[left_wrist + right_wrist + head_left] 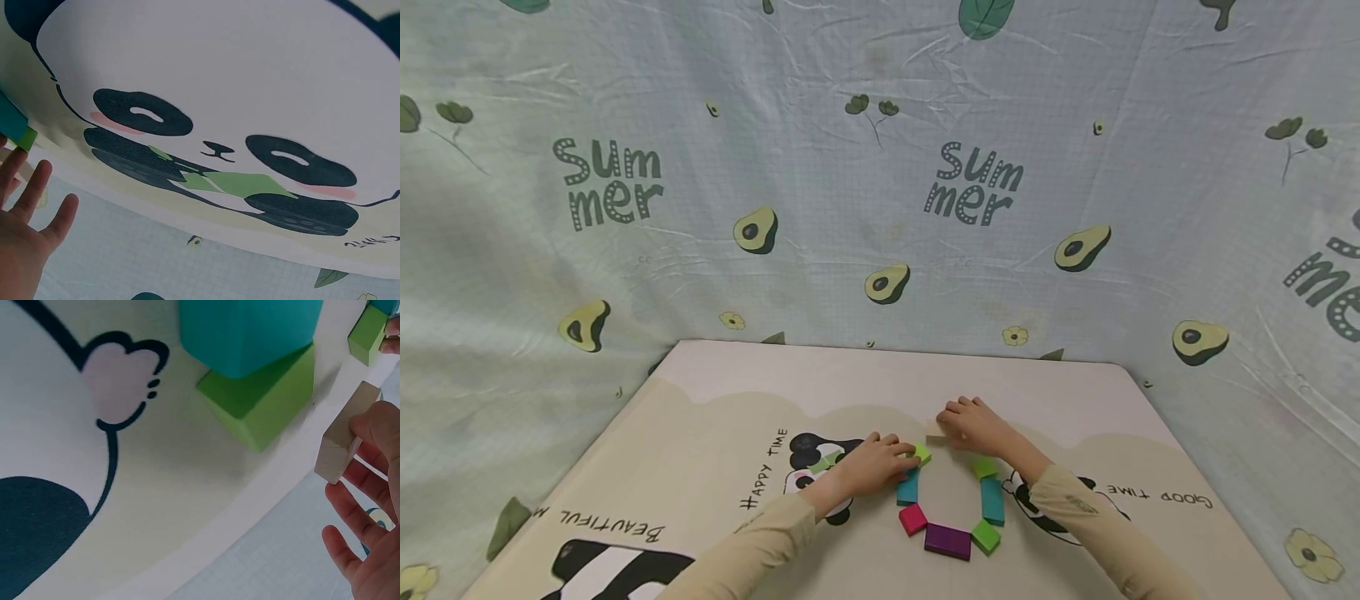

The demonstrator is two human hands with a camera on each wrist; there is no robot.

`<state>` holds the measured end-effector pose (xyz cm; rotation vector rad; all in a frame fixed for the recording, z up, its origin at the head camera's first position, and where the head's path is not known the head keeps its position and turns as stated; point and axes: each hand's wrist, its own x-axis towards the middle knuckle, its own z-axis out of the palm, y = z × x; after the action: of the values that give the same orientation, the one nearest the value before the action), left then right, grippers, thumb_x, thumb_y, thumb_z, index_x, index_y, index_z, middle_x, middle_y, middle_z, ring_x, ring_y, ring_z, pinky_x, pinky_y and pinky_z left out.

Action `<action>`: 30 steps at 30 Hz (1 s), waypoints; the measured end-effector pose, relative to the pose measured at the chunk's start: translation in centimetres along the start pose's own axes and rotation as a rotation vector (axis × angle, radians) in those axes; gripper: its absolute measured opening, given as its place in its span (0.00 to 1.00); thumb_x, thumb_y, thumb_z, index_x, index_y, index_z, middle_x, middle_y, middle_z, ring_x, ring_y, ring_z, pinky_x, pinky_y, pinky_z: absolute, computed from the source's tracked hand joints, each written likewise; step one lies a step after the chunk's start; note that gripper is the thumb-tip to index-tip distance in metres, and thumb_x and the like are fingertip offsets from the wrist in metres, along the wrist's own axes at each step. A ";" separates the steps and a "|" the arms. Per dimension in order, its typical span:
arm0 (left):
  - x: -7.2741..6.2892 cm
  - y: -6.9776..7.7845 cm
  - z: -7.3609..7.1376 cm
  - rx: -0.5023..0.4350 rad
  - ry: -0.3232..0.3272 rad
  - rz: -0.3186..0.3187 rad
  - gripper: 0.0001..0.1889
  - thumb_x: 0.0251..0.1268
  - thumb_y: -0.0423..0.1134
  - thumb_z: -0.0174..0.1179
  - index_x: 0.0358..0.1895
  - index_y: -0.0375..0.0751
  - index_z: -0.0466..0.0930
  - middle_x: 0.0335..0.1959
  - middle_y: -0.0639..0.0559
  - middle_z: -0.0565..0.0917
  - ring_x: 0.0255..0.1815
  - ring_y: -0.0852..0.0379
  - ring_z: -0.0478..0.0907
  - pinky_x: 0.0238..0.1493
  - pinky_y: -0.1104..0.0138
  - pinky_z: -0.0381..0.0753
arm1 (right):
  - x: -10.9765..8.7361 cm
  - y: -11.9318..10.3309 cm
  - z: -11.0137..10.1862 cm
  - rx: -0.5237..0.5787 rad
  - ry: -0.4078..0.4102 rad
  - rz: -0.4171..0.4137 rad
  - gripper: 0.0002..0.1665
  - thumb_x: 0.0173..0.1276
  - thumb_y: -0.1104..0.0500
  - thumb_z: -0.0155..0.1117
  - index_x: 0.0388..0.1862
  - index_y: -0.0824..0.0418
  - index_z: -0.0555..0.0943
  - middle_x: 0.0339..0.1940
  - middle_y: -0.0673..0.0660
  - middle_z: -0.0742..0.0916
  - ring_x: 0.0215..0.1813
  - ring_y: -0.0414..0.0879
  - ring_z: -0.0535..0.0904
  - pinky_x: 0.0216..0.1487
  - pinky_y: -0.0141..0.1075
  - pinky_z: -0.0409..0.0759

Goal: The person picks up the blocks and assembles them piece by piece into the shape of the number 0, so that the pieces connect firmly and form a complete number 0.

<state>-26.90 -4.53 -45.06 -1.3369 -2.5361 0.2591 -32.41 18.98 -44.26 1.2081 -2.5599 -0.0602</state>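
My right hand [981,429] pinches a plain wooden block [344,434] between thumb and fingers at the far end of a ring of coloured blocks. My left hand [874,465] lies at the ring's far left, fingertips touching a lime-green block [922,454]. Down the left side come a teal block [907,488] and a red block [913,519]. A purple block [947,541] lies at the near end, with a green block [986,537] beside it. Along the right side are a second teal block [992,500] and another lime-green block [984,467].
The blocks lie on a beige table mat [850,567] printed with pandas and lettering. A pale curtain [820,167] with avocado prints hangs behind the table's far edge and around its sides.
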 end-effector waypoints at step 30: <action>0.0 0.1 0.1 -0.002 -0.004 -0.006 0.15 0.63 0.49 0.49 0.52 0.57 0.74 0.52 0.59 0.77 0.46 0.60 0.73 0.42 0.65 0.74 | -2.7 -0.9 0.0 0.070 -0.065 0.033 0.19 0.52 0.54 0.66 0.44 0.55 0.78 0.38 0.48 0.81 0.41 0.44 0.74 0.42 0.41 0.71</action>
<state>-26.87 -4.47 -45.21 -1.3306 -2.5436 0.2583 -30.12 20.45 -45.08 1.2077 -2.6582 -0.0023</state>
